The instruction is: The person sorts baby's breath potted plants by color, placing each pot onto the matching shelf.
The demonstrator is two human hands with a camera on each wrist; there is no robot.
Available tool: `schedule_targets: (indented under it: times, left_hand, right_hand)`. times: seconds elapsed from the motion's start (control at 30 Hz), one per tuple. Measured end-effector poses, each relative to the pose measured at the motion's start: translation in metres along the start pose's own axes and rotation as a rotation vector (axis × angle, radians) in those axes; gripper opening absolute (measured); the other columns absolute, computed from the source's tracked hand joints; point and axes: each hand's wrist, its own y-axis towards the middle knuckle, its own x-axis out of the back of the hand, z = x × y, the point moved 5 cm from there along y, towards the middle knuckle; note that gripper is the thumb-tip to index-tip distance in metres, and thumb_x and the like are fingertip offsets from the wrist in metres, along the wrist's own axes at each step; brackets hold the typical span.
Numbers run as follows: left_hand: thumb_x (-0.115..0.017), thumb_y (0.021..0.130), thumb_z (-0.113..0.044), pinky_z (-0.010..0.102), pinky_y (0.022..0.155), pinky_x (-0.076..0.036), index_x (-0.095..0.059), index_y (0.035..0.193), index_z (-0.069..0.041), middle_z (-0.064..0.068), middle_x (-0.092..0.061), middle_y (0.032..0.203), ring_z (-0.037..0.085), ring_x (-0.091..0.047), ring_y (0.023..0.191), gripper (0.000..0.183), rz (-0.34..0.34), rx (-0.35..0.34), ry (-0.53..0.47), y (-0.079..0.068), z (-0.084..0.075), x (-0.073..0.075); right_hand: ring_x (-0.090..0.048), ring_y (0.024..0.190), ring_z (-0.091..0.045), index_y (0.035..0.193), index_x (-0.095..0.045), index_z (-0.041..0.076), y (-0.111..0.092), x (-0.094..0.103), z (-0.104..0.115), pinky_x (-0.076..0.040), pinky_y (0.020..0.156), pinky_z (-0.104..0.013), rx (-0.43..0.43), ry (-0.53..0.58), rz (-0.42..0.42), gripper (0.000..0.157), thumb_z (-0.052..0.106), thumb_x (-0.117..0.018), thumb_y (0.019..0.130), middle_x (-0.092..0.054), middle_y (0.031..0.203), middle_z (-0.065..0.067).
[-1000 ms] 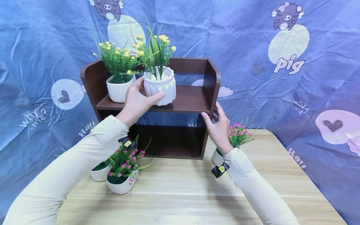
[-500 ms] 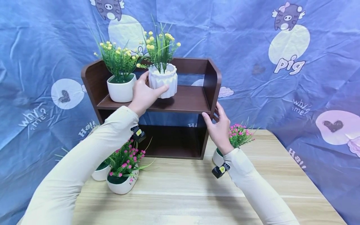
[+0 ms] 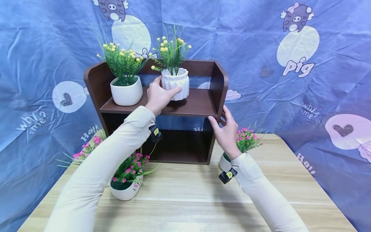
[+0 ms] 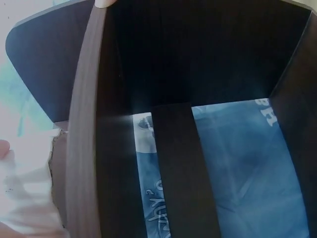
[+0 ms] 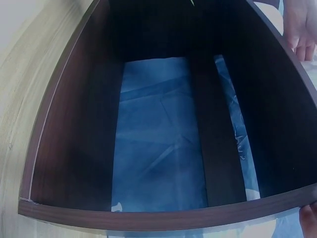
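My left hand [image 3: 160,96] grips a fluted white pot [image 3: 180,87] by its left side, thumb across the front. Yellow flowers and green blades rise from the pot, which is upright close over the upper board of a dark brown two-tier shelf [image 3: 197,102]. To its left on the same board stands a smooth white pot [image 3: 126,93] of yellow flowers. My right hand [image 3: 227,132] holds the shelf's right side panel, thumb on the front edge and fingers behind. In the left wrist view the white pot [image 4: 25,183] shows only in part.
A white oval pot [image 3: 124,192] of pink flowers stands on the wooden table [image 3: 185,196] at front left. More pink flowers [image 3: 87,149] show behind the left sleeve. Another pink-flowered pot [image 3: 224,163] stands behind the right wrist. A blue printed cloth [image 3: 261,80] hangs behind.
My left hand has carried the fluted white pot to the right along the upper board, away from the smooth pot. The right hand has stayed on the side panel.
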Motion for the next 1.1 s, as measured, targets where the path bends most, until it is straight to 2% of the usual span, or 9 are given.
schedule_targets:
  times: [0.23, 0.47, 0.8, 1.1]
  left_hand:
    - [-0.08, 0.071, -0.043, 0.032, 0.094, -0.046, -0.047, 0.14, -0.013, 0.004, -0.061, 0.126, 0.021, -0.054, 0.114, 0.083, -0.007, 0.033, -0.003, 0.002, 0.002, -0.013]
    - [-0.08, 0.07, -0.043, 0.032, 0.095, -0.046, -0.049, 0.138, -0.013, 0.003, -0.061, 0.124, 0.024, -0.053, 0.115, 0.081, -0.026, 0.073, -0.006, 0.002, 0.009, -0.019]
    - [-0.08, 0.07, -0.043, 0.032, 0.094, -0.047, -0.05, 0.137, -0.013, 0.003, -0.062, 0.122, 0.023, -0.053, 0.113, 0.08, -0.014, 0.051, 0.018, 0.001, 0.007, -0.025]
    - [-0.079, 0.07, -0.045, 0.032, 0.097, -0.046, -0.045, 0.141, -0.011, 0.004, -0.059, 0.129, 0.023, -0.052, 0.117, 0.086, 0.016, 0.046, 0.044, 0.001, 0.008, -0.027]
  right_hand:
    - [-0.058, 0.114, -0.037, 0.134, -0.048, -0.007, 0.0, 0.001, -0.002, -0.05, 0.092, -0.05, 0.011, 0.011, -0.008, 0.051, 0.001, -0.067, 0.087, -0.057, 0.125, -0.026]
    - [-0.058, 0.114, -0.037, 0.133, -0.048, -0.008, 0.0, 0.0, -0.002, -0.05, 0.092, -0.05, 0.012, 0.018, 0.003, 0.051, 0.001, -0.067, 0.087, -0.057, 0.125, -0.026]
    - [-0.058, 0.114, -0.036, 0.135, -0.047, -0.008, 0.0, 0.0, -0.002, -0.05, 0.093, -0.049, 0.007, 0.021, 0.005, 0.052, 0.001, -0.067, 0.087, -0.057, 0.125, -0.026]
    - [-0.058, 0.114, -0.036, 0.135, -0.047, -0.007, 0.001, 0.001, -0.001, -0.05, 0.093, -0.049, 0.009, 0.018, 0.002, 0.053, 0.001, -0.068, 0.087, -0.057, 0.125, -0.026]
